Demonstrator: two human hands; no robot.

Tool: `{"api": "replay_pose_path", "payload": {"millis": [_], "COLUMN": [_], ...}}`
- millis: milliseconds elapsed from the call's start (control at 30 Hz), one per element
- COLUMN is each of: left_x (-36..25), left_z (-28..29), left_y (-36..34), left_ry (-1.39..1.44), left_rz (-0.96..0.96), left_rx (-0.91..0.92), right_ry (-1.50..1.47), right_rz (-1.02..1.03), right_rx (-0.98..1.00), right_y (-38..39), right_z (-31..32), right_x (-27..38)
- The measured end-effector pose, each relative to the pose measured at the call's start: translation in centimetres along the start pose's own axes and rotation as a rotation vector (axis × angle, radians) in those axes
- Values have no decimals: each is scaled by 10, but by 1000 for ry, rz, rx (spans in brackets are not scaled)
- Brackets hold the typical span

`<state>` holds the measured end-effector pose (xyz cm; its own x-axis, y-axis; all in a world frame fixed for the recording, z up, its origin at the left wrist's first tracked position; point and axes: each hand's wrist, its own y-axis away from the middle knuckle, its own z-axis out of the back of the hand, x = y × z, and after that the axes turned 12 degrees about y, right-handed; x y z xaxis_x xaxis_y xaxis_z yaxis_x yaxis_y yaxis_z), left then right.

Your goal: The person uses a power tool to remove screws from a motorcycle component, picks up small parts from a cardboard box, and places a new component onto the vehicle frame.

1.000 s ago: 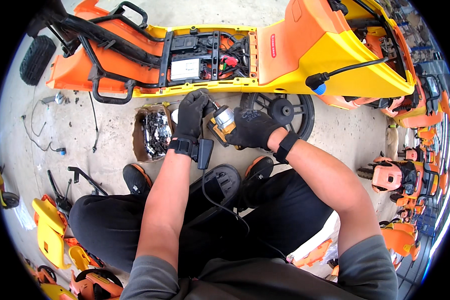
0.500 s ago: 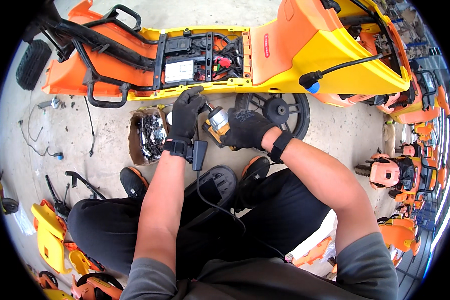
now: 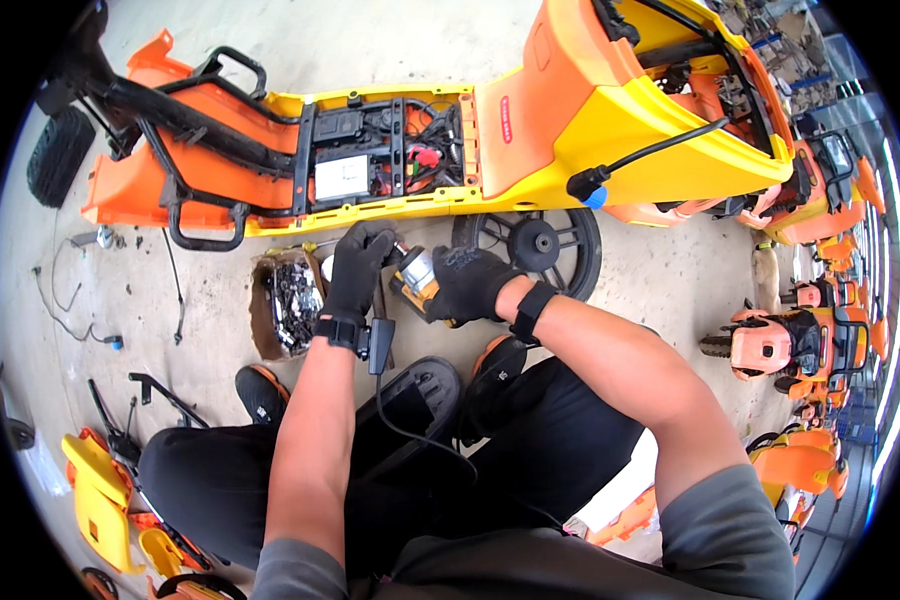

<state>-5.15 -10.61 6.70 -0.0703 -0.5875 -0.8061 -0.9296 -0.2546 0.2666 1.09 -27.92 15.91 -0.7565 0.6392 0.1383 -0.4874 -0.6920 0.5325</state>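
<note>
In my black-gloved right hand [image 3: 470, 285] is a yellow and silver power driver [image 3: 416, 268], its nose angled up and left. My left hand [image 3: 356, 268], gloved too, is closed at that nose, thumb and fingertips drawn together. Whatever small piece may be between them is too small to make out. Just beyond both hands lies the long orange and yellow scooter body [image 3: 660, 150]. Its open bay shows black modules, cables and a white-labelled box [image 3: 342, 178]. A cardboard box [image 3: 260, 310] of small metal fasteners sits left of my left hand.
A black spoked wheel [image 3: 542, 245] lies partly beneath the body. Over its side hangs a black cable with a blue-capped plug [image 3: 587, 185]. Loose cables and black brackets [image 3: 175, 395] lie on the floor at left. More orange scooters [image 3: 770, 345] stand at right.
The view has shifted, so the scooter body and both hands appear lower and slightly left. The driver stays in my right hand, its nose still by my left fingertips.
</note>
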Motion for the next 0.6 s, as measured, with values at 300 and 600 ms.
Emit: {"api": "replay_pose_path", "payload": {"millis": [300, 600], "left_x": [2, 2], "left_z": [-1, 10], "left_y": [9, 12], "left_ry": [3, 27], "left_rz": [-15, 9], "left_rx": [-13, -27], "right_ry": [-69, 2], "right_rz": [-16, 48], "right_rx": [-87, -3], "right_y": [8, 3], "right_z": [6, 11], "right_x": [6, 4]}}
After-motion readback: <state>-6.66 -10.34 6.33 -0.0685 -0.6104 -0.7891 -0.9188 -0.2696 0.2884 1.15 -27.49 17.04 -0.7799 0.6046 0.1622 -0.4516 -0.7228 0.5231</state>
